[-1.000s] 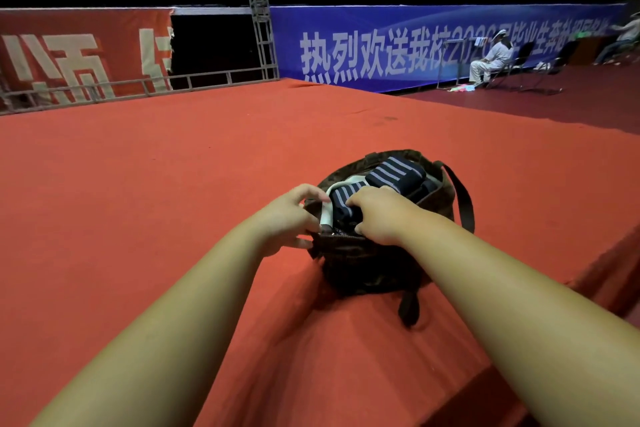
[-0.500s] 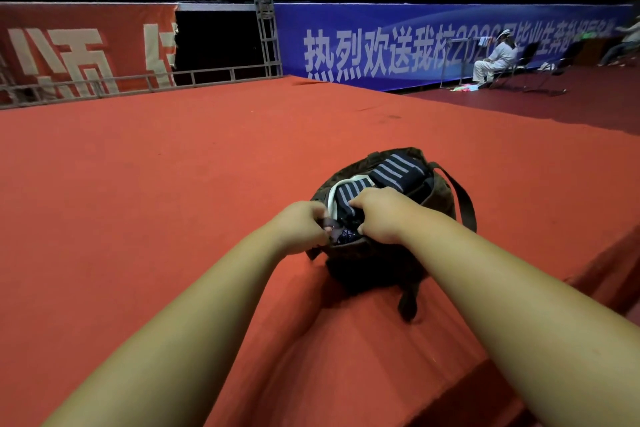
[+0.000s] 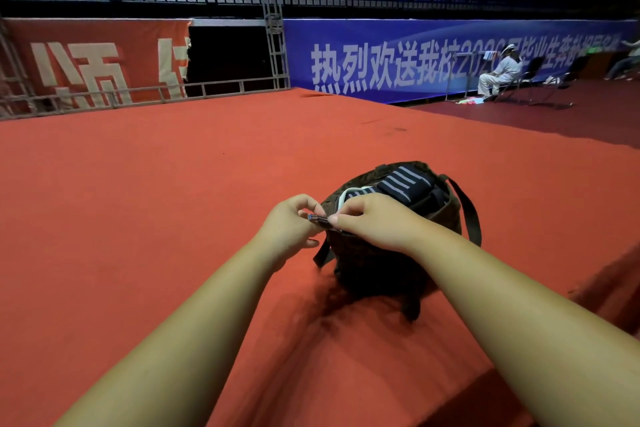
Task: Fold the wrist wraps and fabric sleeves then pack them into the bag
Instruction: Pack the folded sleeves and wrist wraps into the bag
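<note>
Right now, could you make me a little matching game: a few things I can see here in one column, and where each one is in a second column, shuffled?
Things:
1. striped wraps
2. zipper pull
3. bag
4. seated person in white

Places:
A. in front of the blue banner
B. standing on the red carpet
C. pinched between the left hand and the right hand
D. showing in the bag's open top

Pairs: 1-D, 2-C, 3-B, 4-A.

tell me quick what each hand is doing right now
Left hand: pinching the zipper pull at the bag rim.
Right hand: pinching the same pull.
</note>
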Demonstrator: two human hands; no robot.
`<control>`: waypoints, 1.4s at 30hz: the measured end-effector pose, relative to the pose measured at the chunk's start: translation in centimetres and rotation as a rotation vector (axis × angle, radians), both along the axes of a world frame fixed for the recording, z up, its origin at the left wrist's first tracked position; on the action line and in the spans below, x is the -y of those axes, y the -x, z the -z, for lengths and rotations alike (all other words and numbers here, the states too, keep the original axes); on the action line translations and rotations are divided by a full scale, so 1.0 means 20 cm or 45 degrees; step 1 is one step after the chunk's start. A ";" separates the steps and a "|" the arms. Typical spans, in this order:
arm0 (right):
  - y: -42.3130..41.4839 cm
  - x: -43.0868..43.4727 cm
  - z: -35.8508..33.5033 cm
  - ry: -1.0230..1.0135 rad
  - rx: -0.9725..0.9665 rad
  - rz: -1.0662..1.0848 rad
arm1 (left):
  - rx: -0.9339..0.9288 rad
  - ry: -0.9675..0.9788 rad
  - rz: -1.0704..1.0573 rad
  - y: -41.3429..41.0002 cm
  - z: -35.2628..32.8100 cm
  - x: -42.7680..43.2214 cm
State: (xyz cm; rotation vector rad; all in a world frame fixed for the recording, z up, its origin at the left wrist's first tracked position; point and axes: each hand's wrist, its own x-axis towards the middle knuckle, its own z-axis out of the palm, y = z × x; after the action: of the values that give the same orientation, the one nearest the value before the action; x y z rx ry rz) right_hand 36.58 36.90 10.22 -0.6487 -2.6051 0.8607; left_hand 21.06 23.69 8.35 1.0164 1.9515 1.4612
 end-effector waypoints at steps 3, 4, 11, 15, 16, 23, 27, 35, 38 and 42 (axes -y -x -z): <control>0.02 0.04 0.02 -0.101 0.074 -0.003 | 0.207 -0.024 0.011 -0.03 -0.01 0.05; 0.02 0.05 0.03 -0.138 0.075 0.019 | 0.255 -0.030 0.019 -0.04 -0.02 0.06; 0.03 0.10 0.01 -0.209 -0.064 0.137 | 0.379 -0.096 -0.070 -0.11 -0.11 0.11; 0.03 0.11 -0.03 -0.252 -0.082 0.172 | 0.253 -0.103 -0.065 -0.13 -0.09 0.13; 0.02 0.10 -0.04 -0.263 -0.064 0.183 | 0.275 -0.119 -0.085 -0.13 -0.09 0.14; 0.02 0.07 -0.24 -0.445 0.135 0.288 | 0.412 -0.157 -0.193 -0.16 -0.17 0.17; 0.04 0.03 -0.33 -0.507 0.340 0.295 | 0.414 -0.145 -0.215 -0.18 -0.18 0.18; -0.03 -0.19 -0.36 -0.605 0.408 0.631 | 0.366 -0.077 -0.268 -0.17 -0.21 0.18; -0.05 -0.28 -0.33 -0.560 0.358 0.703 | 0.165 0.111 -0.274 -0.17 -0.20 0.14; -0.06 -0.32 -0.31 -0.512 0.288 0.675 | -0.677 0.342 -0.311 -0.17 -0.21 0.04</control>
State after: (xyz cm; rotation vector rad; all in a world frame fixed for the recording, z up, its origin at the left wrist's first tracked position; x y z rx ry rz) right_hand 37.69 43.22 16.39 -1.2819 -2.4811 0.1037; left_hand 24.42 22.83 12.60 1.1548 2.6449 1.0660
